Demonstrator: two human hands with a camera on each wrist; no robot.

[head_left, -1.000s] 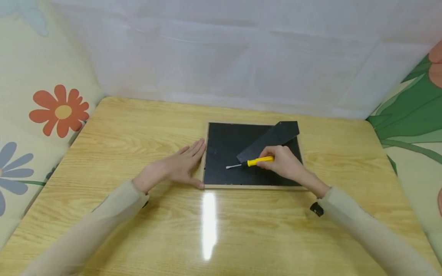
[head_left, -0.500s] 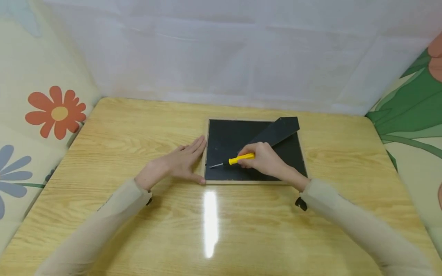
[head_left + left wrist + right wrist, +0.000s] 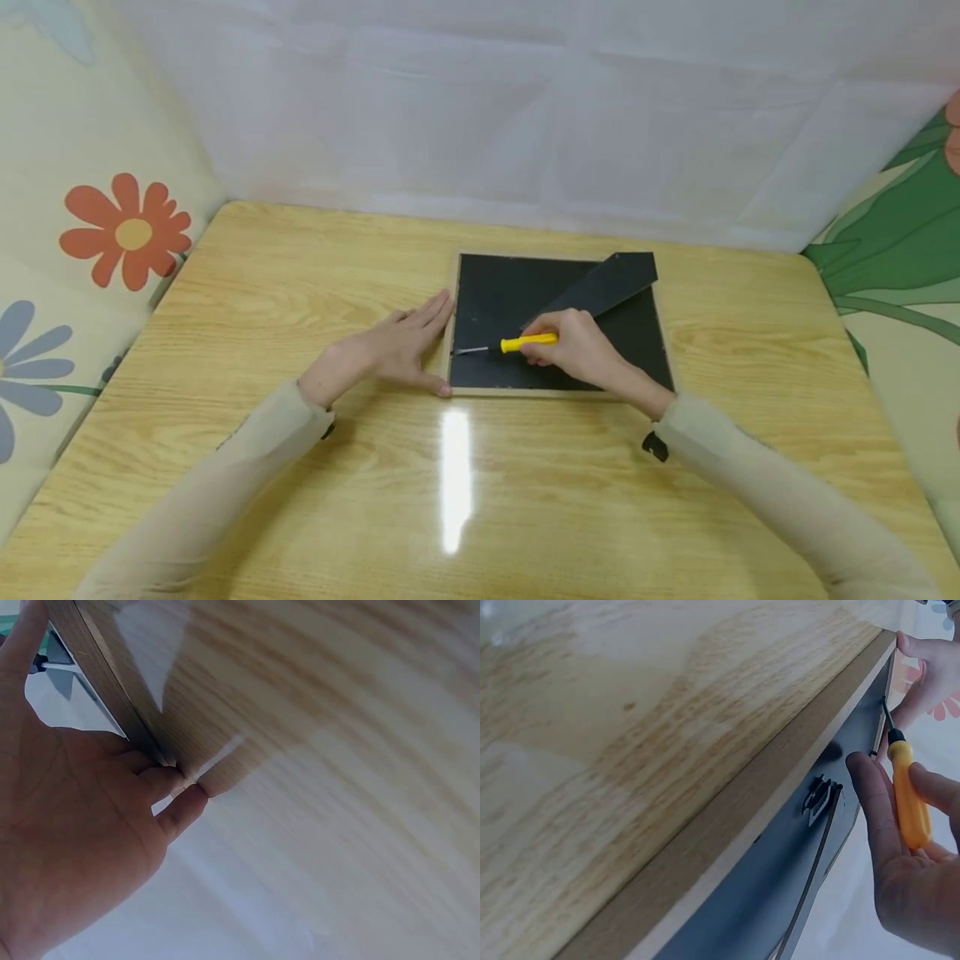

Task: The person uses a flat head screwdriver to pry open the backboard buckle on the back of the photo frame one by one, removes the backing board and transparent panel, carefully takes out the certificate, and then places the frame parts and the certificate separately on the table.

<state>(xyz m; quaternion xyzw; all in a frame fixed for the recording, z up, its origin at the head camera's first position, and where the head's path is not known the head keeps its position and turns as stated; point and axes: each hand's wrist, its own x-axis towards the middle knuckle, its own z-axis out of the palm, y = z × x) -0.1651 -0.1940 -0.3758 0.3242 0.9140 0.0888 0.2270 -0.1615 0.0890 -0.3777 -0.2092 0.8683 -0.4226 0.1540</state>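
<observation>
Head view: our right hand (image 3: 581,346) pinches the yellow-handled, metal-bladed screwdriver (image 3: 529,342); our left hand (image 3: 397,350), thumb spread wide from straight fingers, rests against the black-backed, wood-edged rectangular frame (image 3: 495,287) between both hands. Pushing too hard could, we judge, skid the tip into our left hand. Since a second ago, the screwdriver has shifted towards that hand, its tip now at the frame's edge beside it.

Picture frame (image 3: 517,392): pale wood border, black backing (image 3: 487,287) uppermost; flat, centre-right of head view. Stand leg (image 3: 611,286): black, slanted across backing, broad end at upper-right corner. Screwdriver (image 3: 513,344): yellow handle, black collar, metal shaft; pinched in right hand (image 3: 576,343), tip at left border. Left hand (image 3: 397,350) against same border.
</observation>
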